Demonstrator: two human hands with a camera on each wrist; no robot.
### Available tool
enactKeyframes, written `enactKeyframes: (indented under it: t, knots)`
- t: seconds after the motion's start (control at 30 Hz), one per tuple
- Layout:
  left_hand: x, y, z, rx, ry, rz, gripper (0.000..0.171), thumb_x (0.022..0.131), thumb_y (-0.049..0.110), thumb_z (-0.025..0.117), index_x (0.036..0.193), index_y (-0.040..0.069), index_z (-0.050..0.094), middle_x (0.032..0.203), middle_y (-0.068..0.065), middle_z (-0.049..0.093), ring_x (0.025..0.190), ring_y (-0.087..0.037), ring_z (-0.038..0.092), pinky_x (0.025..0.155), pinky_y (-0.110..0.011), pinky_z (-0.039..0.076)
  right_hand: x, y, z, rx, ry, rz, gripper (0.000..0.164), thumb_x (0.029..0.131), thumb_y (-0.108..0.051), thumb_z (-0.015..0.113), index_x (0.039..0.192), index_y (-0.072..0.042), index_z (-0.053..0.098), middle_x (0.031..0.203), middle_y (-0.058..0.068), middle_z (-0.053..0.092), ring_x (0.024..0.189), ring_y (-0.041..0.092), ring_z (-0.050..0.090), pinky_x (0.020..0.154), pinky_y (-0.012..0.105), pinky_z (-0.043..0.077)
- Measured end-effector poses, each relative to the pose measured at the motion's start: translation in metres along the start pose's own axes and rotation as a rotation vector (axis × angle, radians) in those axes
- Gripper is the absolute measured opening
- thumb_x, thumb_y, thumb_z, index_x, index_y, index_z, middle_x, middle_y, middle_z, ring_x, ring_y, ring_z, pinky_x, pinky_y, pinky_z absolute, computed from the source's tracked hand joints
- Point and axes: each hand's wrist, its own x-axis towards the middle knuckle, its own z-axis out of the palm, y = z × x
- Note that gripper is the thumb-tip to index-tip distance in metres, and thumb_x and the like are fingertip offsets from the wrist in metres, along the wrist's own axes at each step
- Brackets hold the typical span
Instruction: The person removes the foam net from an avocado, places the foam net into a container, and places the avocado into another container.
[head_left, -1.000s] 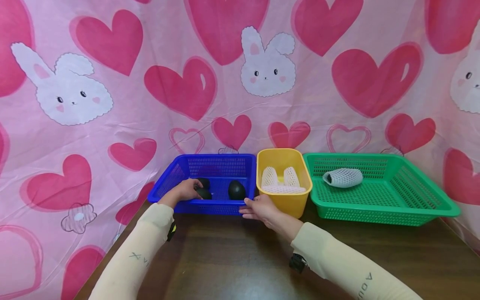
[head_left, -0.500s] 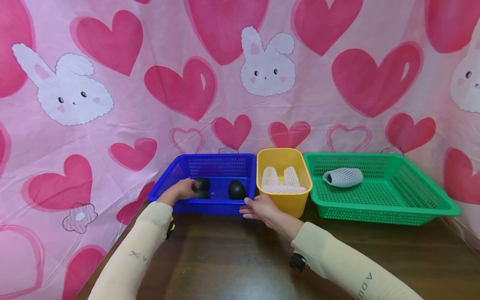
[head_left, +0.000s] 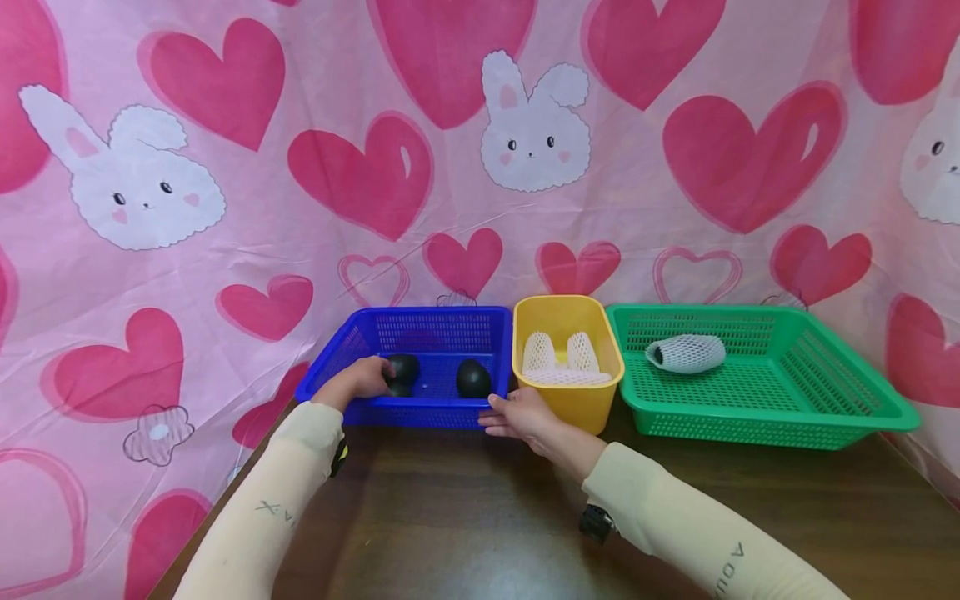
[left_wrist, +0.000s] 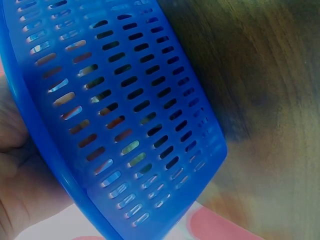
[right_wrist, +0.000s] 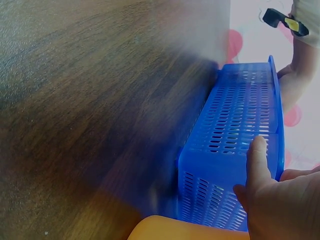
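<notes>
A blue basket (head_left: 427, 402) holds several dark avocados. My left hand (head_left: 367, 377) reaches over its front-left rim, fingers curled down on the front avocado (head_left: 400, 389), which they mostly cover. A second avocado (head_left: 403, 368) lies just behind, and another avocado (head_left: 473, 379) sits apart at the right. In the left wrist view the basket wall (left_wrist: 115, 100) hides most of that hand. My right hand (head_left: 521, 417) holds the basket's front-right corner. The right wrist view shows a finger (right_wrist: 257, 155) along the outside wall and another digit behind the rim.
Right beside the blue basket stands a yellow bin (head_left: 573, 404) with several white foam net sleeves (head_left: 567, 377). The green basket (head_left: 757, 429) farther right holds a net-sleeved dark fruit (head_left: 686, 354). All stand on a brown wooden table (head_left: 450, 508) before a pink hearts-and-rabbits cloth (head_left: 465, 200).
My left hand has drawn slightly left, and the front avocado shows less beside it. More of the avocado behind is visible. My right hand stays at the basket corner.
</notes>
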Motion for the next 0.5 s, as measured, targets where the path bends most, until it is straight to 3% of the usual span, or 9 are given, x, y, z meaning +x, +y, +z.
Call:
enactKeyframes:
  t: [0.17,0.3,0.43,0.5]
  knots:
    - [0.008,-0.011,0.002,-0.015,-0.008,0.004,0.038,0.074,0.009,0.076,0.108,-0.005,0.065,0.105,-0.021,0.066,0.102,-0.035,0.058,0.093,-0.047,0.044,0.0,0.0,-0.001,-0.003,-0.002,0.013,0.03,0.102,-0.01,0.05,0.115,0.017,0.051,0.103,0.029,0.067,0.102,0.04,0.064,0.079,0.038,0.054]
    - [0.021,-0.027,0.008,-0.008,0.0,0.055,0.037,0.073,0.014,0.078,0.105,-0.002,0.067,0.101,-0.017,0.067,0.098,-0.031,0.06,0.088,-0.043,0.047,0.0,-0.001,-0.001,0.004,-0.003,0.015,0.031,0.102,-0.01,0.05,0.115,0.017,0.051,0.103,0.029,0.067,0.103,0.04,0.064,0.079,0.038,0.054]
    - [0.01,-0.014,0.003,-0.024,-0.001,0.015,0.038,0.073,0.009,0.077,0.107,-0.005,0.066,0.104,-0.02,0.066,0.103,-0.035,0.059,0.093,-0.047,0.045,-0.001,-0.001,-0.001,0.008,0.004,0.023,0.032,0.102,-0.011,0.05,0.116,0.018,0.051,0.103,0.028,0.067,0.103,0.04,0.063,0.079,0.037,0.055]
    - [0.005,-0.009,0.002,-0.016,0.011,0.027,0.036,0.075,0.008,0.075,0.107,-0.007,0.065,0.103,-0.022,0.066,0.101,-0.036,0.059,0.092,-0.048,0.045,-0.001,-0.001,-0.001,0.012,0.004,0.024,0.033,0.102,-0.012,0.05,0.117,0.018,0.051,0.103,0.028,0.067,0.104,0.04,0.063,0.078,0.037,0.055]
